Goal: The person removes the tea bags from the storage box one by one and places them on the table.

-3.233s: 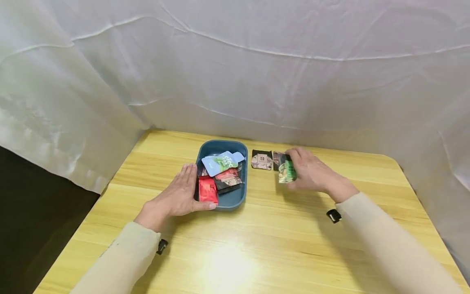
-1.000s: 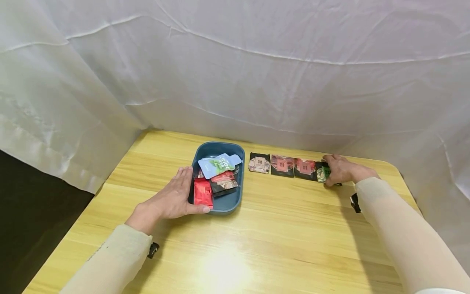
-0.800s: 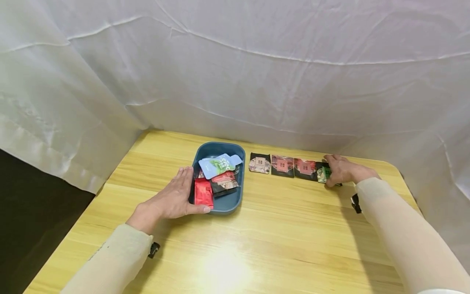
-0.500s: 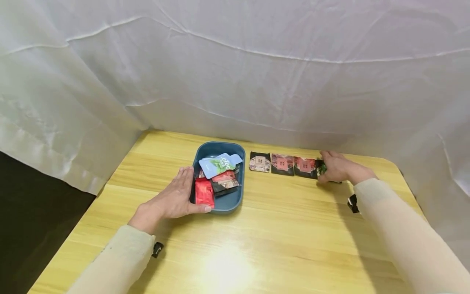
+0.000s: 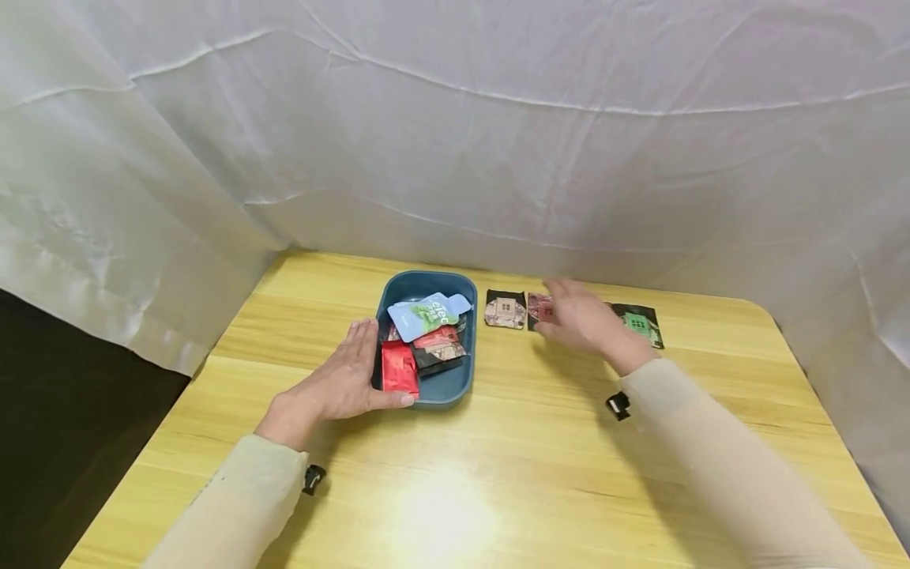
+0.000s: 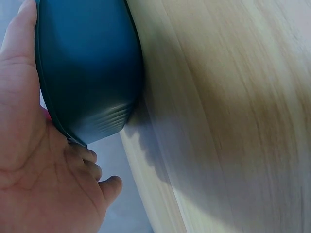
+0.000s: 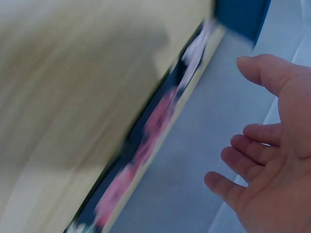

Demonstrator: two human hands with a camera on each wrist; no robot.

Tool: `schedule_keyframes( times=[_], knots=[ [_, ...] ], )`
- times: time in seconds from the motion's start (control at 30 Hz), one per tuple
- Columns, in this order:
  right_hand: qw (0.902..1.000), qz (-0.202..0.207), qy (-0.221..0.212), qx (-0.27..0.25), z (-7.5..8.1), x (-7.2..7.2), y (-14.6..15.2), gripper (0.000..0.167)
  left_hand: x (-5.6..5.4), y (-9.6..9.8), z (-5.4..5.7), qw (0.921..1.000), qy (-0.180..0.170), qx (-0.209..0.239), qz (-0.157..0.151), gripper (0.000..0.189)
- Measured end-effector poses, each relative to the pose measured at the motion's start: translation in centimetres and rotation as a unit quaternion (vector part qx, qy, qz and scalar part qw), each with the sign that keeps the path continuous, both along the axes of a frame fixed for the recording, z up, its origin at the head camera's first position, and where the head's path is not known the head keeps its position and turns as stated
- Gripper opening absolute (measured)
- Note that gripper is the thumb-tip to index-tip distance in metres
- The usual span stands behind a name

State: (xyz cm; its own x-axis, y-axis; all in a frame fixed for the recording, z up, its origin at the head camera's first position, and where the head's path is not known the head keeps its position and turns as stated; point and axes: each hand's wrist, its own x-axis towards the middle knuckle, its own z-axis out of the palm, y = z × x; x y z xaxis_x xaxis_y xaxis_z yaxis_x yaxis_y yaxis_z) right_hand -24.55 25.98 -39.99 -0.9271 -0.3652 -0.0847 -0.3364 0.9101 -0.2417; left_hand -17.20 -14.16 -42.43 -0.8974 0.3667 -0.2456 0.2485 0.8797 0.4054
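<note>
My left hand (image 5: 337, 387) rests against the left side of a blue plastic box (image 5: 471, 378), straight fingers along its wall and thumb across the near corner. Inside lie a light blue pouch (image 5: 425, 316), a shiny red packet (image 5: 399, 368) and black sachets with red and pale prints (image 5: 441, 357). A row of flat square sachets runs right of the box: a pale-printed one (image 5: 505, 309), a pinkish-red one (image 5: 538, 309) and a green-labelled one (image 5: 640, 324). My right hand (image 5: 583, 316) hovers over the row, hiding its middle; the right wrist view shows it empty with fingers loosely spread.
The wooden table (image 5: 526, 450) has its far edge just behind the sachet row. A pale cloth curtain (image 5: 455, 158) hangs along the back and sides. Dark floor (image 5: 71, 442) shows at the left.
The green-labelled sachet was carried right and laid at the row's right end. My right hand has let go of it and moved left toward the box. My left hand stays at the box.
</note>
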Motion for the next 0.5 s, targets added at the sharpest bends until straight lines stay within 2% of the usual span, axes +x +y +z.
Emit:
schedule_keyframes(
  times=[0.23, 0.5],
  knots=[
    [0.9967, 0.058, 0.051, -0.023, 0.3, 1.2, -7.7, 0.087, 0.0, 0.0, 0.0, 1.0, 0.0, 0.005, -0.003, 0.147],
    [0.9908, 0.121, 0.057, -0.017, -0.2, 1.9, -14.3, 0.083, -0.2, 0.5, -0.1, 0.9999, 0.002, 0.01, -0.01, 0.145]
  ],
)
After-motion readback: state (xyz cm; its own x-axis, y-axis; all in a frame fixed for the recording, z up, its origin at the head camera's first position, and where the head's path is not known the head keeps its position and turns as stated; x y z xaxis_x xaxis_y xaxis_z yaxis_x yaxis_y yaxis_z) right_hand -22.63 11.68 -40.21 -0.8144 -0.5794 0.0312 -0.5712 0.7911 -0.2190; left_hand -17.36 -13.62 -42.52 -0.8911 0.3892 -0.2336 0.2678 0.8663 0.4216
